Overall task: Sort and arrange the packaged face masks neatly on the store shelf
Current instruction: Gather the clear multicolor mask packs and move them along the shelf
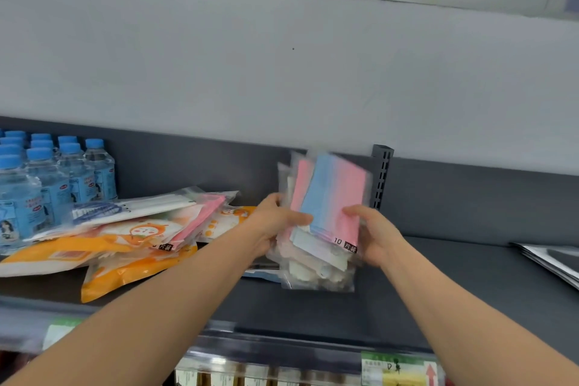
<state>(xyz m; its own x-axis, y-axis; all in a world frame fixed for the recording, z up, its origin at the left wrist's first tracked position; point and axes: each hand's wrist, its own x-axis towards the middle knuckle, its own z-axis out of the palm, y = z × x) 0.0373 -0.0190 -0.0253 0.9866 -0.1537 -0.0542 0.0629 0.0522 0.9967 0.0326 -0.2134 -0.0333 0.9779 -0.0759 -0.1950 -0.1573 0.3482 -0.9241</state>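
Head view: left grip [275,226] and right grip [376,236] both clasp upright mask packet stack [332,191] at shelf [454,285].

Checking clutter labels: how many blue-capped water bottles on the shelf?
10 water bottles by visible caps, all packed at the far left of the shelf, behind the loose mask packs: four in the back row, the rest ahead. More may be cut off at the frame edge.

Plenty of bare shelf [476,260] right of the held mask stack [329,197], up to grey sheets [551,257] at the edge. Left's jammed: loose mask packs [125,235] heaped, water bottles [47,178] behind them. Slotted post [382,175] stands at the back.
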